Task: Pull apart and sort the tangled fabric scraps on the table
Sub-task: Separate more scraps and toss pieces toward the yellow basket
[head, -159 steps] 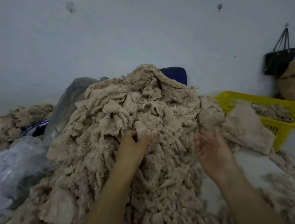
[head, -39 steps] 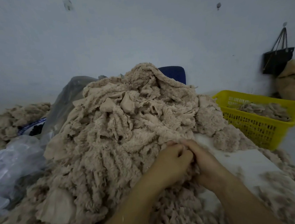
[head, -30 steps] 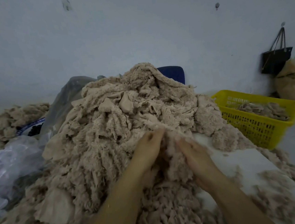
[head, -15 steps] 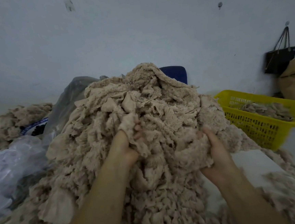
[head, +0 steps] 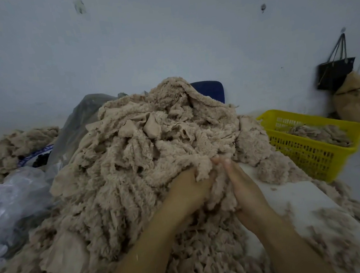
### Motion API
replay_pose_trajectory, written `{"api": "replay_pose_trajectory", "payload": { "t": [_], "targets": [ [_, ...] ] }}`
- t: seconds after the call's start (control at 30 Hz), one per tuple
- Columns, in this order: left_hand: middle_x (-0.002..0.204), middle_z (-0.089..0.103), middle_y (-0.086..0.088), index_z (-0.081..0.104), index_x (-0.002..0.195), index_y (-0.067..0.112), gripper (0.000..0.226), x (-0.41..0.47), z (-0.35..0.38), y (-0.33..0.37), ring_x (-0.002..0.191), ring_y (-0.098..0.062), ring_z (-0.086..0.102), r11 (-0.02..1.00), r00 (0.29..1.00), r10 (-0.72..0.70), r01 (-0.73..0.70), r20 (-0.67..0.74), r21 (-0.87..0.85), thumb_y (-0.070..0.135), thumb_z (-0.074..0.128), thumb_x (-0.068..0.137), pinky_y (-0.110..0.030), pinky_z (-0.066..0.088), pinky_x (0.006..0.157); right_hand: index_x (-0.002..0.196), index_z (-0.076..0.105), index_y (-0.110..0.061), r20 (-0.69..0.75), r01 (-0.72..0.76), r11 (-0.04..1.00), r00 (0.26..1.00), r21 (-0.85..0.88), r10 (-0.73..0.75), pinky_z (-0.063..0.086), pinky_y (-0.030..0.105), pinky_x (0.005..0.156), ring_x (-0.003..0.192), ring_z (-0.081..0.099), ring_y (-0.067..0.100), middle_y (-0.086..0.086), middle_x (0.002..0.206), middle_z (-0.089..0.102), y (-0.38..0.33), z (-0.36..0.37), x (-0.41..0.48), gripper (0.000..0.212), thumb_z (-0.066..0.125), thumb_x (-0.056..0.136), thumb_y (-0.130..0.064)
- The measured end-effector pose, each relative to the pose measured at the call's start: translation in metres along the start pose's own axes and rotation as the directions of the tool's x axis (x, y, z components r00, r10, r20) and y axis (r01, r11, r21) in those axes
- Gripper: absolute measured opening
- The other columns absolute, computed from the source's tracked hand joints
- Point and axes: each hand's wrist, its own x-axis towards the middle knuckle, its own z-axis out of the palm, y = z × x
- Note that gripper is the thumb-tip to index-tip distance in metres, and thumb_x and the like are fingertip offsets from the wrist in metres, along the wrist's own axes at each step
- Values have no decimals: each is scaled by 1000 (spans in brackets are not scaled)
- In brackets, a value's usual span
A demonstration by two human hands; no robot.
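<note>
With left hand (head: 190,190) and right hand (head: 244,187) side by side, fingers curled into one fluffy clump (head: 219,187) at the near right of the scraps (head: 133,162) heaped on the table (head: 293,200). Seems soft, light, limp, clingy; likely to snag neighbours. Best pinched at a flat woven edge and teased out slowly.

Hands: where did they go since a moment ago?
Half a second ago they were apart and higher on the pile. Now the left hand and right hand have dropped and met, both holding one clump of scraps. The pile and yellow basket stayed put.
</note>
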Motion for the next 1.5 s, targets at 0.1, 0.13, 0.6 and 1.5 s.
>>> {"api": "replay_pose_trajectory", "payload": {
  "t": [0.1, 0.13, 0.6, 1.5],
  "targets": [
    [91, 77, 7, 72, 105, 24, 24, 6, -10, -6, 85, -11, 72, 977, 990, -85, 61, -108, -206, 43, 61, 95, -30, 60, 80, 122, 64, -33, 5, 5, 991, 1000, -136, -4, 51, 41, 101, 113, 65, 11, -8, 124, 67, 4, -1, 1, 52, 62, 76, -58],
    [85, 77, 7, 73, 99, 24, 21, 6, -13, -5, 79, -11, 73, 938, 984, -130, 84, -119, -337, 42, 62, 95, -26, 60, 72, 116, 67, -35, 17, -1, 982, 1000, -191, 4, 51, 42, 102, 111, 66, 10, -10, 119, 69, 4, -1, 0, 47, 64, 75, -59],
    [136, 54, -7, 72, 117, 8, 34, 23, -87, -7, 114, -29, 64, 118, 974, -215, -44, -69, -992, 22, 44, 104, -34, 59, 73, 52, 33, -17, 99, 20, 999, 995, 44, -25, 24, 31, 49, 44, 22, 16, 2, 52, 26, -10, -19, 1, 53, 57, 86, -50],
    [89, 64, 18, 62, 104, 40, 16, -12, -8, 6, 72, 8, 62, 995, 995, 87, -85, 47, -48, 34, 48, 101, -13, 51, 59, 145, 44, -7, -179, -80, 904, 969, 419, 169, 43, 42, 109, 130, 52, 28, 13, 150, 45, 4, -18, 14, 76, 43, 94, -63]
  ]
}}
